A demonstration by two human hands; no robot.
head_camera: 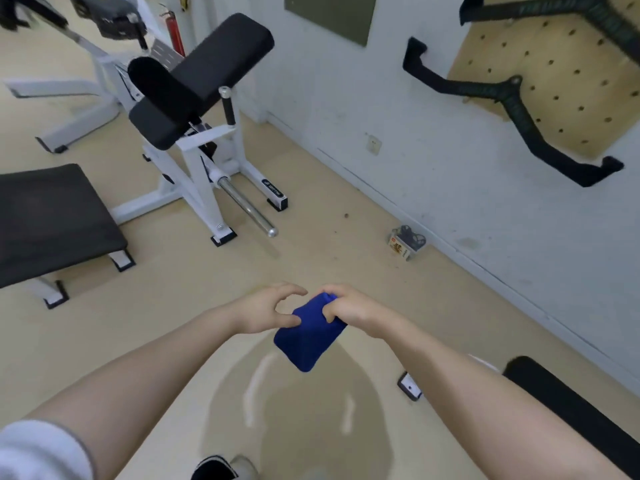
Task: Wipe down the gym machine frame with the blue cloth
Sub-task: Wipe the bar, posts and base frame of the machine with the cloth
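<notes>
I hold a folded blue cloth in front of me, above the tan floor. My right hand grips its upper right edge with curled fingers. My left hand touches the cloth's left edge with the thumb, its fingers curved and apart above the cloth. The gym machine with a white frame and black pads stands some way ahead at the upper left, out of reach of both hands.
A black flat bench sits at the left. Another black pad lies at the lower right. A chrome bar sticks out of the machine. A small box lies by the wall. Black handles hang on a pegboard.
</notes>
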